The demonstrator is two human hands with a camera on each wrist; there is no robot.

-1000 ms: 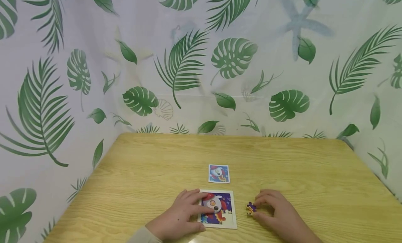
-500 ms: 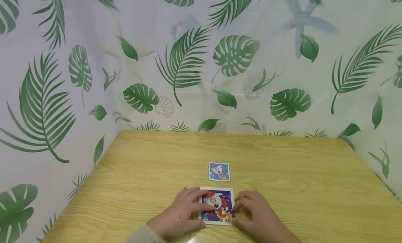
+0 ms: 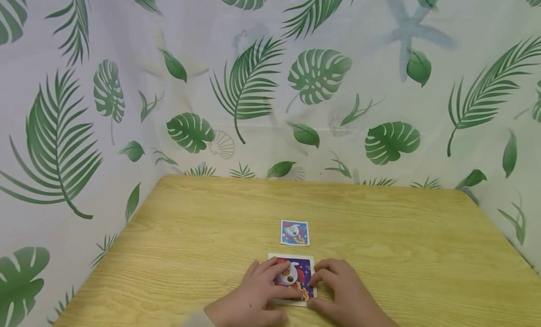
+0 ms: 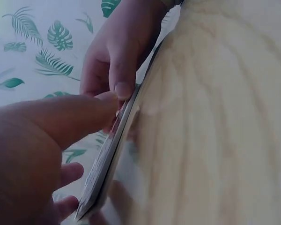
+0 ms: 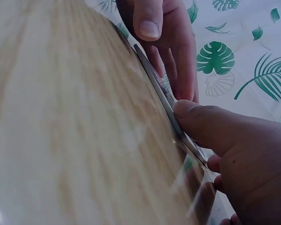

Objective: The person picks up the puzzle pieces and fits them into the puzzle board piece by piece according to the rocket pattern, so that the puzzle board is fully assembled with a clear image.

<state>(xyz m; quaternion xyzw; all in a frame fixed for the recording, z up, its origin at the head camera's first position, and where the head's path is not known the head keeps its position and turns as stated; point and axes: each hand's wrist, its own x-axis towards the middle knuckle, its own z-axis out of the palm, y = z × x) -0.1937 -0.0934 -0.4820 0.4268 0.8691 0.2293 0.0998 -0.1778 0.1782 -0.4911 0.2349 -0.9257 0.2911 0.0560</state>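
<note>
A small jigsaw puzzle (image 3: 306,265) in a white frame lies on the table, showing a white-and-red rocket on purple. My left hand (image 3: 263,293) rests across its left and lower part, fingers spread, the nearest ones reaching the orange flame area. At the lower right corner my right hand (image 3: 344,291) has thumb and fingers bent around a puzzle piece (image 3: 310,294) with purple and orange on it, largely hidden by fingers. Seen edge-on in the right wrist view, the puzzle frame (image 5: 154,79) has my right thumb (image 5: 189,112) at its edge.
A small picture card (image 3: 294,233) with the same rocket lies just behind the puzzle. The wood-grain table (image 3: 203,223) spreads around both. A white cloth with green leaves (image 3: 262,92) hangs behind the table and along its sides.
My right hand has carried the puzzle piece leftward from beside the frame to its lower right corner. My left hand has shifted slightly right, its fingers now over the lower part of the picture.
</note>
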